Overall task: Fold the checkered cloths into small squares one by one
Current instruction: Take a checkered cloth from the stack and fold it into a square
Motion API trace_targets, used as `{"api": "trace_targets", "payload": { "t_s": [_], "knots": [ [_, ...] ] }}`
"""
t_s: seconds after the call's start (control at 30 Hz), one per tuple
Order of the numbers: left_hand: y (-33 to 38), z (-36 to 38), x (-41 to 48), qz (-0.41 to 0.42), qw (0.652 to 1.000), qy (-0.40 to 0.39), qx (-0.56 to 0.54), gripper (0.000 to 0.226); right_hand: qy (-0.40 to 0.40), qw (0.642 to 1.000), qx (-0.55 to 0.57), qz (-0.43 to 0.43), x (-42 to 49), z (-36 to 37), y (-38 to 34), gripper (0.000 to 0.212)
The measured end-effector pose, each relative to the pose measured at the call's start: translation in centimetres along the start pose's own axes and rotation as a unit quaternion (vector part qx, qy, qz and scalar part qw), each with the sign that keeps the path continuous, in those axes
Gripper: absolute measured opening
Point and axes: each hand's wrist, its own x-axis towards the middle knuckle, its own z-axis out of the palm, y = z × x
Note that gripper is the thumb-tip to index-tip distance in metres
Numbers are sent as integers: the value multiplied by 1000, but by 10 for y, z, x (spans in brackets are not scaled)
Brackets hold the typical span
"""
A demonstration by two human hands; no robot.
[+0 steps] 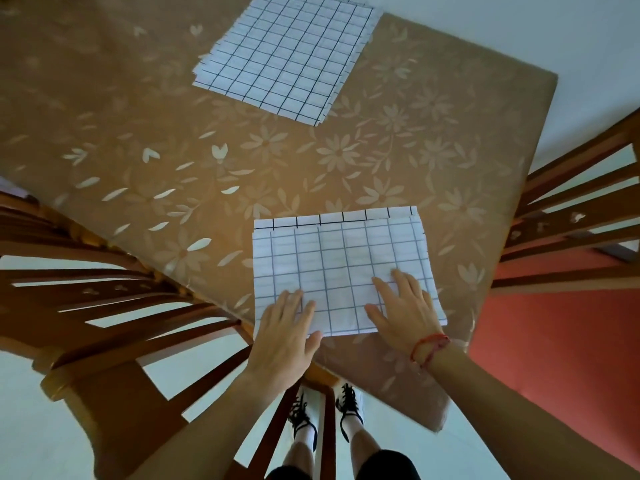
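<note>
One checkered cloth [341, 268] lies near the near corner of the desk [166, 147], its near edge right at the desk's edge. It looks folded at least once: an upper layer stops just short of the far edge of the layer beneath, where a strip with darker grid lines shows. As a shape it is a broad rectangle, not a small square.

Both hands rest on its near part. The left hand [287, 329] lies flat on the near left corner of the cloth, fingers [294, 303] straight and spread, gripping nothing. The right hand [405, 306] lies flat on the near right part, fingers [403, 277] likewise extended and pressing down, with a red thread bracelet [429, 344] at the wrist. Neither hand pinches an edge, so I judge this to be a smoothing or creasing press between folds.

Toward the far edge of the desk sits a stack of checkered cloths [287, 53], several layers showing at its offset edges, all large and flat. No finished small square is visible anywhere on the desk. By that reading the task is early: the near cloth needs further folds, and the whole stack waits.

Wooden chairs stand at the left edge [104, 306] and right edge [571, 220].
</note>
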Motion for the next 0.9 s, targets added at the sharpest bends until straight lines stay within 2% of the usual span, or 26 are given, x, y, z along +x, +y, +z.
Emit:
{"api": "trace_targets", "payload": {
  "t_s": [0.3,0.57,0.73,0.9],
  "knots": [
    [-4,2,23,-10,1000,-2,12,56,-5,1000,-6,10,16,-3,1,61],
    [-12,8,39,-28,999,0,27,72,-5,1000,-1,6,39,-6,3,63],
    [-7,2,41,-37,999,25,10,65,8,1000,9,4,37,-8,2,64],
    [27,-6,4,48,998,31,-13,48,3,999,2,-45,-1,-1,-13,67]
  ]
}}
